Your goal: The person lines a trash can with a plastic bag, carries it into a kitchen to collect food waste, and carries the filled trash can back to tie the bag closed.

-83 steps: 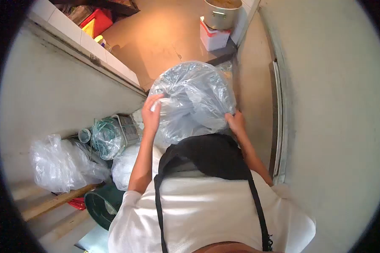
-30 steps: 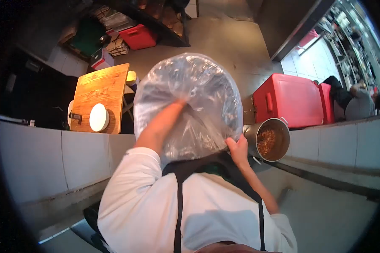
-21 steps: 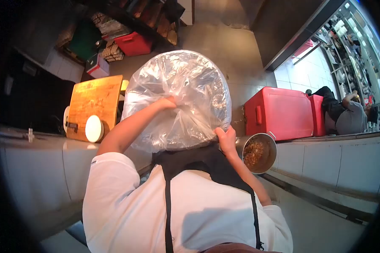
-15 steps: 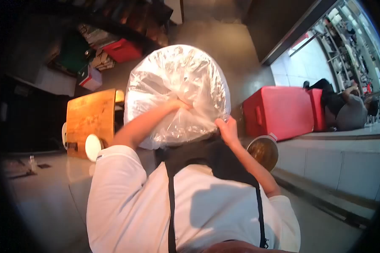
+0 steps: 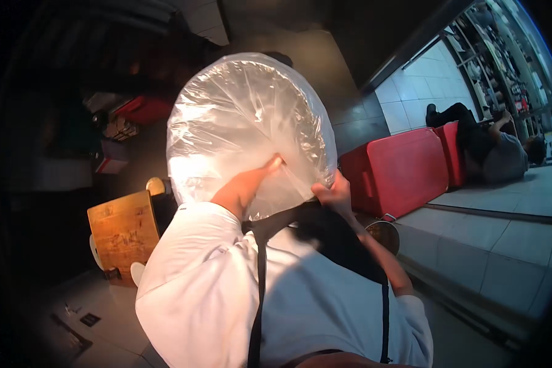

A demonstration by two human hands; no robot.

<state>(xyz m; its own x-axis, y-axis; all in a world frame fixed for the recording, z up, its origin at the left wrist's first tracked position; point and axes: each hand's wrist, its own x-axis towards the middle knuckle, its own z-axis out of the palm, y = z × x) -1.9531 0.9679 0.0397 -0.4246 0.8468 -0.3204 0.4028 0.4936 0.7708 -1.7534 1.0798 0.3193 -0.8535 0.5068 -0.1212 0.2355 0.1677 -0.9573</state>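
Your left hand [image 5: 270, 167] pinches the clear plastic bag [image 5: 245, 122] stretched over a round pan, fingers clamped together on the film. Your right hand [image 5: 332, 195] grips the bag's lower edge, fingers closed on it; a red cooler [image 5: 398, 172] stands just beyond.

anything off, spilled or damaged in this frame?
Nothing spilled or torn that shows. The clear plastic bag is stretched over a round thing, the left hand pressed on it, the right hand pinching its lower edge. Only oddity: a person lying on the floor beside the red box.
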